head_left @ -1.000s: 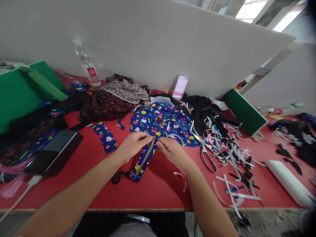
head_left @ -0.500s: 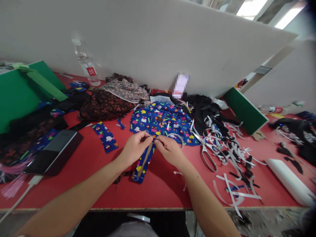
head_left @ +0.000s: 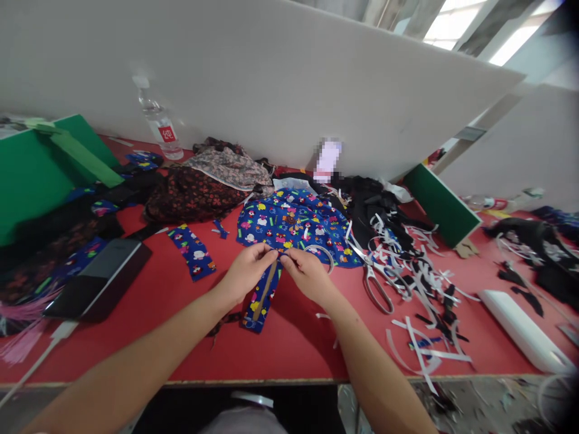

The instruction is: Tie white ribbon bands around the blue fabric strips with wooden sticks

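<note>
Both hands meet at the middle of the red table, fingertips pinched close together. My left hand [head_left: 248,270] is closed on the upper end of a blue printed fabric strip [head_left: 259,316], which hangs down toward me with a tan band along its middle. My right hand [head_left: 304,270] pinches the same end from the other side; the exact grip is hidden by the fingers. Just beyond lies a larger blue printed cloth [head_left: 294,217], with a white ring-shaped band [head_left: 331,256] on it beside my right hand.
Scissors [head_left: 377,289] lie right of my hands, among white and black scraps [head_left: 425,283]. Another blue strip [head_left: 192,252] and a black power bank [head_left: 102,277] are on the left. Dark floral fabric [head_left: 194,193], a water bottle [head_left: 160,126] and a phone [head_left: 328,158] stand toward the back wall.
The view has shifted slightly. My hands stay pinched at the strip's upper end, with hardly any visible movement.
</note>
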`<action>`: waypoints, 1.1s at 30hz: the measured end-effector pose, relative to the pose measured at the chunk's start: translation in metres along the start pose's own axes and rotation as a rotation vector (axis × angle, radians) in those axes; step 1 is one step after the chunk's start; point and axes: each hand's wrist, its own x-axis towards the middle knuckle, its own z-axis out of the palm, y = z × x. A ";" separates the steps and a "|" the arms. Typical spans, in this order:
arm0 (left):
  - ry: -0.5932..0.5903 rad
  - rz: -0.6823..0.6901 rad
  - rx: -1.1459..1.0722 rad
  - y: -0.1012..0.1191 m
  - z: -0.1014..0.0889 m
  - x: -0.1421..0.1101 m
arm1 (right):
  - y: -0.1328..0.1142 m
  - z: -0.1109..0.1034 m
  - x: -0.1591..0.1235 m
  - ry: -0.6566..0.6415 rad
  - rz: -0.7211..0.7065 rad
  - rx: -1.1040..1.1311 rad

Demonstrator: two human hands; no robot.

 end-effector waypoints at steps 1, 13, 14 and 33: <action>0.000 -0.003 -0.016 0.000 0.000 0.000 | 0.000 0.000 0.000 0.004 0.001 -0.007; 0.006 -0.053 -0.106 -0.006 0.001 0.001 | 0.003 0.005 0.001 0.081 0.012 -0.098; 0.012 -0.061 -0.121 -0.006 0.001 0.002 | 0.002 0.004 0.001 0.070 0.006 -0.107; 0.095 -0.172 -0.278 -0.009 -0.001 0.010 | 0.029 -0.067 -0.035 -0.050 0.143 -0.366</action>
